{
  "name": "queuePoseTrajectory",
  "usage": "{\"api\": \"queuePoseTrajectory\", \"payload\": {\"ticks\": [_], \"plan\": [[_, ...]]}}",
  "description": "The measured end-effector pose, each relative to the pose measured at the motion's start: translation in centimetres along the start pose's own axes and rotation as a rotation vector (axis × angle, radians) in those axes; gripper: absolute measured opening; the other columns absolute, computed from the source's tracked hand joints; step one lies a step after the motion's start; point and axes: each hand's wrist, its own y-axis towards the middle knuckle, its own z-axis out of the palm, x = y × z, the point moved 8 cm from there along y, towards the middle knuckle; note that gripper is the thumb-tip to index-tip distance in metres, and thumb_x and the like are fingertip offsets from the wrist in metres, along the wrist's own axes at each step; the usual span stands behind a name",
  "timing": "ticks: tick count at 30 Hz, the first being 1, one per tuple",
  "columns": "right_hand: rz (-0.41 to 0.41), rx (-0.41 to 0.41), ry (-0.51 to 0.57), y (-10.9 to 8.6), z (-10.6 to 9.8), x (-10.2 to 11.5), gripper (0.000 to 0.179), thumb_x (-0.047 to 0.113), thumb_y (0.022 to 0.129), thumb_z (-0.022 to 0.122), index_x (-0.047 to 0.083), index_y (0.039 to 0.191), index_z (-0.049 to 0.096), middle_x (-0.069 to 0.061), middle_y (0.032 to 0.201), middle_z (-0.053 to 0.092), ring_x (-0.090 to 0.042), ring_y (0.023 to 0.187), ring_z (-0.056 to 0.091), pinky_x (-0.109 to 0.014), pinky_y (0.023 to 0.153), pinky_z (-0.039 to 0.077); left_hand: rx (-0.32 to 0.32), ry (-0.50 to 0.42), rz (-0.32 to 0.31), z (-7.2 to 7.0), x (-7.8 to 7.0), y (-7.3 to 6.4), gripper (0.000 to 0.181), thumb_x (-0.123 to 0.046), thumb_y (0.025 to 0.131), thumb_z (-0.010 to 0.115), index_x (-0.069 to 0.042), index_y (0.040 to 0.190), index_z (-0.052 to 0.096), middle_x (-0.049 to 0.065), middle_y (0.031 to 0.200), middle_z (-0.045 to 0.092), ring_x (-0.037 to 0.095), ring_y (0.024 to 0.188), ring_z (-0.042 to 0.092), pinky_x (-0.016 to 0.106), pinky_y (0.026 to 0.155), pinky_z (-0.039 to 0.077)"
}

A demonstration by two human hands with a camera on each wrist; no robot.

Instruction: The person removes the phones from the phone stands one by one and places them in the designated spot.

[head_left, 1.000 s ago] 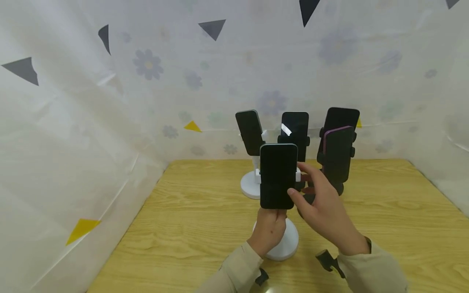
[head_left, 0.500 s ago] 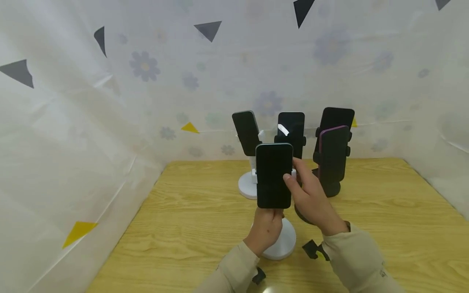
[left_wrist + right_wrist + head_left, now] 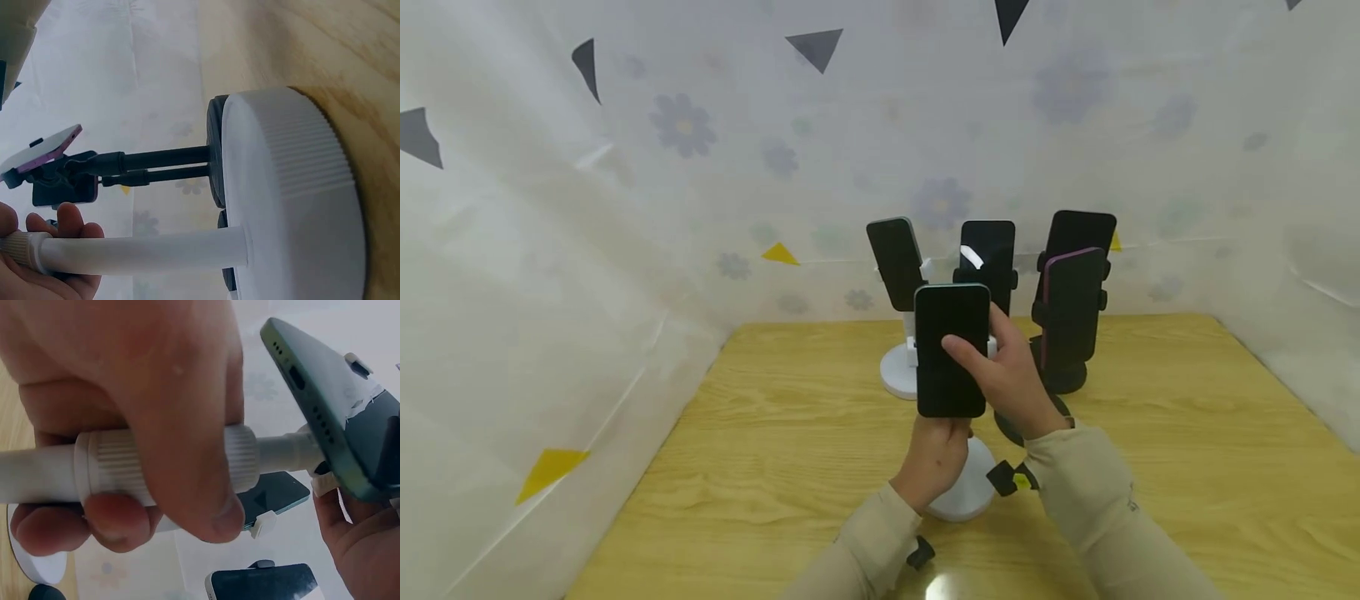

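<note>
My left hand (image 3: 934,458) grips the ribbed white collar (image 3: 115,461) on the pole of a white phone stand, just under a smartphone. The stand's round base (image 3: 312,206) sits on the table. Upright in the stand's white side clamps is the green-edged smartphone (image 3: 943,312), its dark screen facing me. My right hand (image 3: 1011,379) holds this phone at its right side, thumb across the screen and the other fingers behind, mostly hidden. In the right wrist view, the right hand's fingers (image 3: 369,544) show behind the phone, near a clamp.
Behind stand several more phones in holders: a tilted one (image 3: 895,262) on a white stand, a glossy one (image 3: 992,250), a black one (image 3: 1078,229) and a purple-edged one (image 3: 1075,308). The wooden table (image 3: 775,433) meets a patterned white curtain (image 3: 737,192).
The right hand has come in leftward from the phone's right edge; its thumb now lies further across the screen. The left hand keeps its grip on the stand. The head view has shifted slightly.
</note>
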Motion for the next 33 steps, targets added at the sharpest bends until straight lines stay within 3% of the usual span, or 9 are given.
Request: {"api": "queuePoseTrajectory", "payload": {"ticks": [5, 11, 15, 18, 21, 24, 26, 29, 33], "plan": [[0.008, -0.006, 0.025, 0.0, 0.0, 0.0, 0.044, 0.012, 0.098, 0.060, 0.004, 0.138, 0.047, -0.013, 0.132, 0.055, -0.018, 0.119, 0.053, -0.023, 0.088, 0.055, 0.018, 0.024, -0.020, 0.2, 0.3, -0.1, 0.023, -0.018, 0.108, 0.039, -0.010, 0.125, 0.052, 0.011, 0.093, 0.058, 0.006, 0.074, 0.054, 0.020, 0.068, 0.049], [0.022, 0.009, -0.014, 0.1, -0.2, -0.1, 0.041, 0.012, 0.098, 0.059, 0.002, 0.137, 0.048, -0.016, 0.132, 0.056, -0.020, 0.118, 0.054, -0.022, 0.088, 0.054, 0.075, 0.042, -0.027, 0.4, 0.3, 0.0, 0.025, -0.021, 0.108, 0.038, -0.011, 0.128, 0.050, 0.010, 0.098, 0.059, 0.007, 0.077, 0.055, 0.020, 0.071, 0.050], [0.033, 0.014, -0.038, 0.1, -0.4, -0.1, 0.041, 0.012, 0.099, 0.059, 0.003, 0.137, 0.048, -0.016, 0.132, 0.057, -0.022, 0.117, 0.056, -0.026, 0.088, 0.056, 0.219, 0.107, -0.066, 0.4, 0.6, 0.0, 0.039, -0.028, 0.108, 0.039, -0.017, 0.145, 0.041, 0.007, 0.131, 0.059, 0.012, 0.109, 0.060, 0.029, 0.093, 0.052], [0.036, 0.019, -0.041, 0.1, -0.4, -0.3, 0.041, 0.013, 0.099, 0.059, 0.003, 0.137, 0.047, -0.017, 0.130, 0.057, -0.022, 0.111, 0.061, -0.032, 0.084, 0.060, 0.348, 0.194, -0.142, 0.1, 1.5, -0.5, 0.052, -0.030, 0.107, 0.040, -0.022, 0.156, 0.026, 0.006, 0.152, 0.046, 0.017, 0.133, 0.051, 0.037, 0.107, 0.047], [0.033, 0.014, -0.053, 0.1, -0.4, -0.4, 0.041, 0.013, 0.099, 0.058, 0.003, 0.137, 0.047, -0.017, 0.130, 0.057, -0.025, 0.111, 0.061, -0.031, 0.083, 0.060, 0.492, 0.234, -0.202, -0.5, 2.6, -1.0, 0.058, -0.029, 0.106, 0.038, -0.024, 0.159, 0.015, 0.009, 0.154, 0.044, 0.022, 0.136, 0.050, 0.040, 0.107, 0.047], [0.028, 0.004, -0.066, 0.1, -0.3, -0.5, 0.040, 0.012, 0.099, 0.058, 0.002, 0.137, 0.046, -0.018, 0.131, 0.057, -0.028, 0.115, 0.058, -0.036, 0.087, 0.059, 0.575, 0.264, -0.235, -2.1, 2.8, -0.6, 0.050, -0.024, 0.108, 0.034, -0.022, 0.157, 0.026, 0.011, 0.143, 0.055, 0.023, 0.125, 0.058, 0.039, 0.102, 0.050], [0.026, 0.003, -0.070, 0.0, -0.2, -0.6, 0.041, 0.012, 0.100, 0.057, 0.002, 0.137, 0.045, -0.018, 0.131, 0.056, -0.031, 0.117, 0.057, -0.043, 0.090, 0.058, 0.518, 0.268, -0.256, -3.9, 2.2, 0.1, 0.041, -0.022, 0.109, 0.031, -0.014, 0.148, 0.041, 0.013, 0.132, 0.062, 0.025, 0.116, 0.063, 0.039, 0.096, 0.053], [0.027, 0.002, -0.066, 0.2, 0.1, -0.6, 0.042, 0.012, 0.100, 0.057, 0.001, 0.138, 0.044, -0.020, 0.132, 0.056, -0.032, 0.119, 0.055, -0.055, 0.094, 0.054, 0.231, 0.170, -0.271, -7.0, 0.7, 1.6, 0.038, -0.026, 0.110, 0.029, -0.006, 0.124, 0.059, 0.016, 0.105, 0.068, 0.023, 0.088, 0.067, 0.034, 0.079, 0.056], [0.022, -0.008, -0.057, 0.4, 0.4, -0.6, 0.042, 0.012, 0.100, 0.057, 0.002, 0.139, 0.044, -0.019, 0.132, 0.056, -0.030, 0.120, 0.052, -0.054, 0.098, 0.053, -0.112, -0.037, -0.122, -8.9, -2.2, 2.5, 0.044, -0.032, 0.110, 0.030, -0.003, 0.108, 0.062, 0.017, 0.087, 0.065, 0.017, 0.069, 0.062, 0.027, 0.066, 0.055]]}}
